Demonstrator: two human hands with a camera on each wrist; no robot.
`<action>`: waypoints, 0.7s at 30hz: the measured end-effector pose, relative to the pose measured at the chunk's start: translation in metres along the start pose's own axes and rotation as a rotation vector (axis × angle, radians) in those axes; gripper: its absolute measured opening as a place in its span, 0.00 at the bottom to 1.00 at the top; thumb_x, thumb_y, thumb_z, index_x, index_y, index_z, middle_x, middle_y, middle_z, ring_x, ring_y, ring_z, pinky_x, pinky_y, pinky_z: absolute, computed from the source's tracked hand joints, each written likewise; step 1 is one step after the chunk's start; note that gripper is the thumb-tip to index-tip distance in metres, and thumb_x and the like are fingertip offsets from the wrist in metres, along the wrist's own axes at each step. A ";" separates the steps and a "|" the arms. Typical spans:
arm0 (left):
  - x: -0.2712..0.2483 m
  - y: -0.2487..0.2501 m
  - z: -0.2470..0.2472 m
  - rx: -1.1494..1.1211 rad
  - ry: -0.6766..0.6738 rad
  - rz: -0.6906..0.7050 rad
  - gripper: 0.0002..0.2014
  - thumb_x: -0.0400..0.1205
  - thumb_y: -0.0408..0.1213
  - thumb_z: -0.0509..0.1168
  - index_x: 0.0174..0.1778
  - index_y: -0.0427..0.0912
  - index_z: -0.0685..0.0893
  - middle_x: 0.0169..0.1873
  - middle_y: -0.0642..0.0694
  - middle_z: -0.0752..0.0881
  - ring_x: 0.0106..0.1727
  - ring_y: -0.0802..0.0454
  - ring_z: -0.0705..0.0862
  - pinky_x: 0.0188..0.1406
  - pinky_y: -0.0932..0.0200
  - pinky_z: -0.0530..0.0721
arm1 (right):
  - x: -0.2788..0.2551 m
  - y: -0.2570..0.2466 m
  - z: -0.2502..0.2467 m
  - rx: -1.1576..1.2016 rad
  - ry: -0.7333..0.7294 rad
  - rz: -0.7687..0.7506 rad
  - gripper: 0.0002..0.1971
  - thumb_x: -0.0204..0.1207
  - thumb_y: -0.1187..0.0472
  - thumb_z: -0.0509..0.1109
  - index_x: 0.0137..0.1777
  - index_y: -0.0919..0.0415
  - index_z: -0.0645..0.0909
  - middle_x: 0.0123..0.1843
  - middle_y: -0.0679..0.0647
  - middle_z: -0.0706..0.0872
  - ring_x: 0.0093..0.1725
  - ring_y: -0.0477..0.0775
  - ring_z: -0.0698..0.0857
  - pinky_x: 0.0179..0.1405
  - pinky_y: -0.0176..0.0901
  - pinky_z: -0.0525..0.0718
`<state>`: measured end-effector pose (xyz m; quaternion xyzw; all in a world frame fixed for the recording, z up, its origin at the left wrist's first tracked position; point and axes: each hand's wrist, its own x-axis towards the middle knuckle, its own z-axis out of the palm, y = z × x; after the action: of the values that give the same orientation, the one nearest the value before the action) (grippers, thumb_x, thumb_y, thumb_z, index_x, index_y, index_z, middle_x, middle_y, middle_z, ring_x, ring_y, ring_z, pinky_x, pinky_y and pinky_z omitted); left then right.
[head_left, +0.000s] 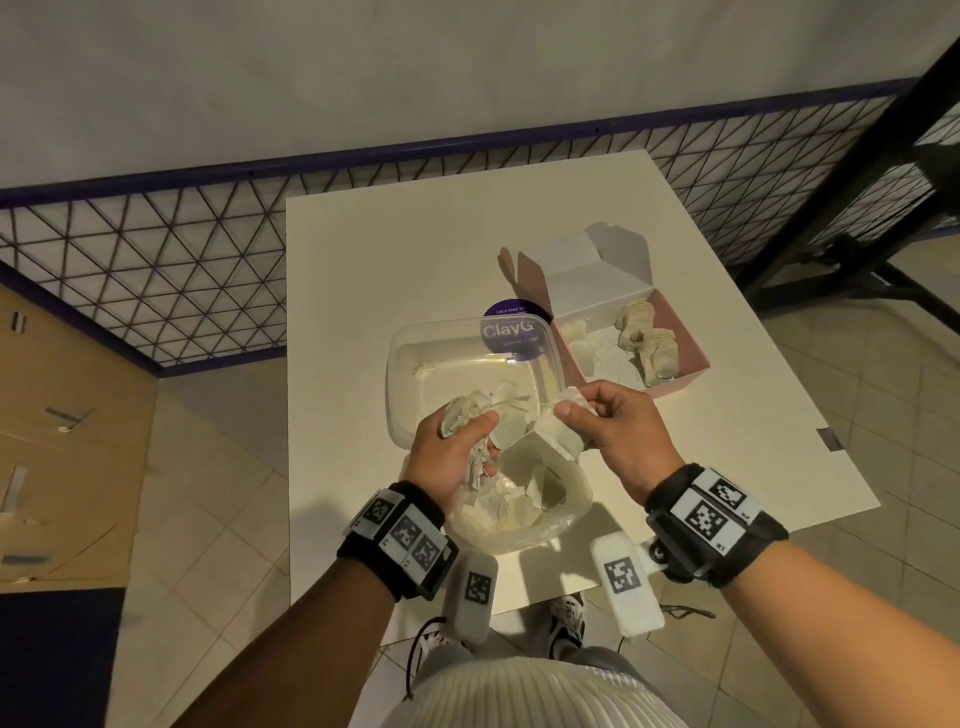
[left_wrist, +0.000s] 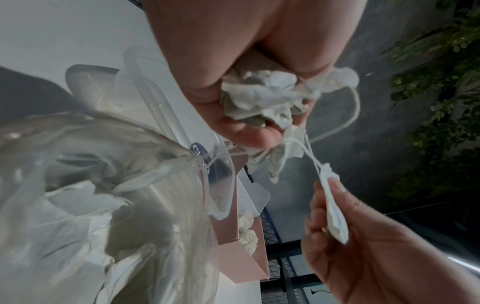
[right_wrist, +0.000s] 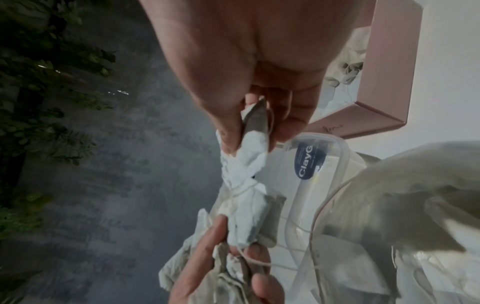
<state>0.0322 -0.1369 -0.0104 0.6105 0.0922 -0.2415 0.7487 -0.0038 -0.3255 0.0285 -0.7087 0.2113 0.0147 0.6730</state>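
My left hand (head_left: 460, 447) grips a crumpled bunch of small white sachets with strings (head_left: 465, 415) just above a clear plastic bag (head_left: 524, 501) that holds more of them. In the left wrist view the bunch (left_wrist: 265, 96) is squeezed between thumb and fingers, with thin strings trailing from it. My right hand (head_left: 592, 421) pinches a single sachet (head_left: 558, 434) between thumb and forefinger. This sachet (right_wrist: 249, 160) stretches down to the left hand (right_wrist: 233, 257), tied to the bunch by a string.
A clear plastic tub (head_left: 415, 364) with a purple ClayG sticker stands behind the hands on the white table (head_left: 363, 260). An open pink box (head_left: 693, 364) with more sachets sits at the right. A wire fence runs behind the table; a tiled floor lies around it.
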 end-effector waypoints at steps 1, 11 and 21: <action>0.003 0.000 -0.002 0.001 0.025 0.001 0.07 0.73 0.44 0.73 0.41 0.44 0.88 0.28 0.40 0.84 0.29 0.42 0.82 0.33 0.51 0.79 | 0.002 0.000 -0.004 -0.012 0.018 0.002 0.02 0.72 0.68 0.74 0.43 0.62 0.85 0.34 0.51 0.89 0.30 0.43 0.85 0.30 0.37 0.84; 0.008 0.003 -0.013 -0.036 0.148 -0.040 0.11 0.74 0.40 0.74 0.49 0.41 0.89 0.42 0.31 0.89 0.41 0.34 0.86 0.40 0.45 0.86 | 0.010 -0.019 -0.027 -0.107 0.165 -0.107 0.05 0.73 0.61 0.75 0.37 0.58 0.84 0.34 0.52 0.84 0.36 0.48 0.78 0.40 0.37 0.76; -0.005 0.009 0.007 -0.090 -0.004 -0.147 0.03 0.79 0.33 0.70 0.44 0.38 0.88 0.27 0.42 0.85 0.23 0.47 0.80 0.26 0.58 0.79 | -0.003 -0.004 0.015 -0.144 -0.254 0.010 0.10 0.70 0.65 0.77 0.41 0.72 0.81 0.27 0.54 0.75 0.34 0.54 0.76 0.37 0.37 0.79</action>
<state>0.0307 -0.1415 0.0015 0.5672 0.1462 -0.2923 0.7559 -0.0016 -0.3105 0.0321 -0.7467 0.1263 0.1225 0.6415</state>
